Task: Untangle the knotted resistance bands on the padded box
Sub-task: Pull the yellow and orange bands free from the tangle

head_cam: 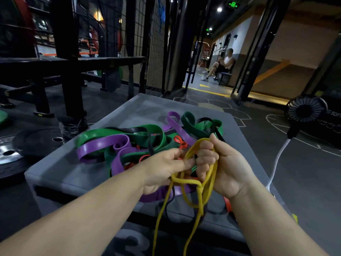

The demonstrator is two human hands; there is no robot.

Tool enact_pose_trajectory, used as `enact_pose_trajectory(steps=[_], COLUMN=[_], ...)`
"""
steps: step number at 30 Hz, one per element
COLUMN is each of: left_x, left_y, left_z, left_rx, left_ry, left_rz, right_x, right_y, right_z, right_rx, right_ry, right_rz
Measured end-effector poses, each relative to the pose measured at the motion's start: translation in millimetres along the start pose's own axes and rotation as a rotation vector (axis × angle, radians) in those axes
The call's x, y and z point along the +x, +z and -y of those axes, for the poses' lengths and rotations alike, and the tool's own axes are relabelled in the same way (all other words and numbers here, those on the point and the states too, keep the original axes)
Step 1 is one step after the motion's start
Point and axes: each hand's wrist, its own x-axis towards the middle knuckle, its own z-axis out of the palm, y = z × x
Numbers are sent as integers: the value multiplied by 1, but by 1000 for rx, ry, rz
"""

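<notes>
A tangle of resistance bands lies on the grey padded box (60, 174): wide green bands (158, 133), purple bands (103, 145), thin orange bands (181, 143) and a black band (134, 129). A thin yellow band (198, 202) is lifted above the box's near edge, knotted, its loops hanging down over the front. My right hand (221, 163) grips the yellow band's upper loop in curled fingers. My left hand (166, 167) pinches the strands just left of it, at the knot.
Weight plates (11, 154) lie on the floor to the left beside a black rack (72, 71). A small black fan (304, 109) with a white cable stands at the right. A person sits on a bench (224, 63) far down the corridor.
</notes>
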Motion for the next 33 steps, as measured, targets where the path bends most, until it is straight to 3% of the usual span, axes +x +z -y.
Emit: enact_pose_trajectory(steps=[2, 4, 6, 9, 12, 17, 21, 25, 30, 33], left_x=[-2, -2, 2, 4, 0, 1, 5, 4, 3, 2], left_y=[1, 1, 0, -2, 0, 3, 11, 16, 17, 22], left_z=[1, 2, -1, -11, -16, -2, 6, 6, 17, 20], left_rx=[-32, -6, -66, -283, -428, 31, 6, 278, 357, 211], left_ry=[-66, -73, -13, 105, 119, 5, 48, 223, 118, 49], left_rz=[41, 5, -128, -270, -184, -201, -320, -516, -144, -62], right_x=[1, 0, -2, -6, -4, 1, 3, 2, 3, 4], right_y=[-2, -8, -14, -13, -11, -13, -14, -5, -5, -8], right_z=[1, 4, 10, 12, 7, 9, 6, 6, 8, 8], right_rx=[48, 56, 15, -159, -251, 129, 248, 324, 389, 373], right_ry=[-38, 17, 115, 163, 120, 45, -73, -192, -227, -217], right_rz=[-41, 31, 151, 163, 120, 270, 151, -47, -82, -56])
